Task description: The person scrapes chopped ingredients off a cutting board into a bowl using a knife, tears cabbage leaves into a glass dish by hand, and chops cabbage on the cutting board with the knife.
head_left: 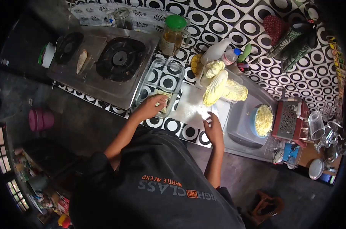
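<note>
My left hand (155, 106) is inside the near end of a rectangular glass dish (180, 68), its fingers curled on pale napa cabbage pieces (164, 94). Over the near edge of a white cutting board (188, 101), my right hand (214, 129) has its fingers apart and holds nothing I can see. Just beyond it, a small whitish object on the board is too unclear to name. Several napa cabbages (217, 89) rest in and over a clear container (199, 81) at the board's far right.
Left of the dish is a gas stove (92, 93). A green-lidded jar (172, 40) stands behind. On the right, a blue bowl of shredded cabbage (263, 120) sits in a grey sink (236, 131), beside a red dish rack (289, 122). Bottles (218, 49) line the tiled wall.
</note>
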